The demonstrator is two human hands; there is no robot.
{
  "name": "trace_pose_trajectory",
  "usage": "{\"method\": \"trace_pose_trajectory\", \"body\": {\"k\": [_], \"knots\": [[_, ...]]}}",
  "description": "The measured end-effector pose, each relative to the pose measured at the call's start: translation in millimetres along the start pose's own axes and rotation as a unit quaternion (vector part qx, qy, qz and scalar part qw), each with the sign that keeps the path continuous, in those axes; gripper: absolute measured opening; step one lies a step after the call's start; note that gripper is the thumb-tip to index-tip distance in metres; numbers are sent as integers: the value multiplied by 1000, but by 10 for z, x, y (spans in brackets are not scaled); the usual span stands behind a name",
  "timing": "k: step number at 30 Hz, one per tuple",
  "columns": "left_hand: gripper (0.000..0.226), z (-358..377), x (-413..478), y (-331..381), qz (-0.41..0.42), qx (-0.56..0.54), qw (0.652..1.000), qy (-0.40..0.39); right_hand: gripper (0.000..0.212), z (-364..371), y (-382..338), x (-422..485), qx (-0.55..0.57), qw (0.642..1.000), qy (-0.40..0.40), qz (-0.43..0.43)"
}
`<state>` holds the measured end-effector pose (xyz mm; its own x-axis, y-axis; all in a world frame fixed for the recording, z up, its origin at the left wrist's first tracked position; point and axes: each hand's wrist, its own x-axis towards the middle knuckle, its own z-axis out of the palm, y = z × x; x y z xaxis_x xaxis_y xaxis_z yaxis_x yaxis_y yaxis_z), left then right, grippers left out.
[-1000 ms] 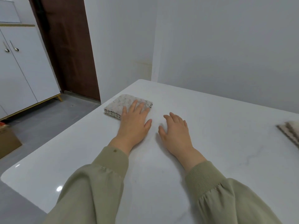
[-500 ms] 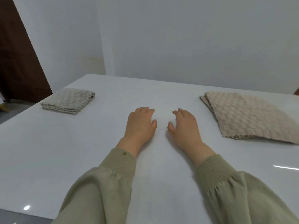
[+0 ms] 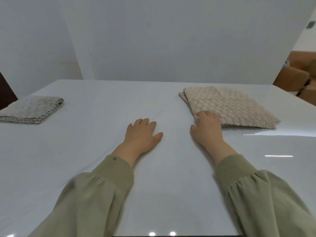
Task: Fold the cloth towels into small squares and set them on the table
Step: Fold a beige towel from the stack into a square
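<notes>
A grey towel (image 3: 32,108), folded into a small thick square, lies at the far left of the white table (image 3: 106,100). On the right lies a larger flat stack of beige waffle-textured towels (image 3: 236,105). My left hand (image 3: 142,134) rests flat on the bare tabletop between them, holding nothing. The fingertips of my right hand (image 3: 207,129) lie on the near left corner of the beige stack, while its thumb stays out on the table. Green sleeves cover both forearms.
A white wall stands right behind the table's far edge. Brown chairs (image 3: 297,77) are past the table's right corner, and a dark door edge (image 3: 5,93) shows at the far left. The table's near edge runs along the bottom of the view.
The view swung right. My left hand came off the grey folded towel and now lies on bare table. My right hand moved right onto the corner of the beige stack.
</notes>
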<state>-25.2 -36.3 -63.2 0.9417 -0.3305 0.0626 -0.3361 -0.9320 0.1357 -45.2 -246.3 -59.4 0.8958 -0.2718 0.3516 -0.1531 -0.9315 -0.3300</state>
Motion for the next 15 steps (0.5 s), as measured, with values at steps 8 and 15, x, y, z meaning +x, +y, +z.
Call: {"method": "trace_pose_trajectory", "body": {"k": [8, 15], "knots": [[64, 16, 26, -54, -5, -11, 999, -45, 18, 45, 133, 198, 11, 997, 70, 31], [62, 20, 35, -51, -13, -25, 999, -36, 26, 57, 94, 186, -41, 990, 129, 32]]}}
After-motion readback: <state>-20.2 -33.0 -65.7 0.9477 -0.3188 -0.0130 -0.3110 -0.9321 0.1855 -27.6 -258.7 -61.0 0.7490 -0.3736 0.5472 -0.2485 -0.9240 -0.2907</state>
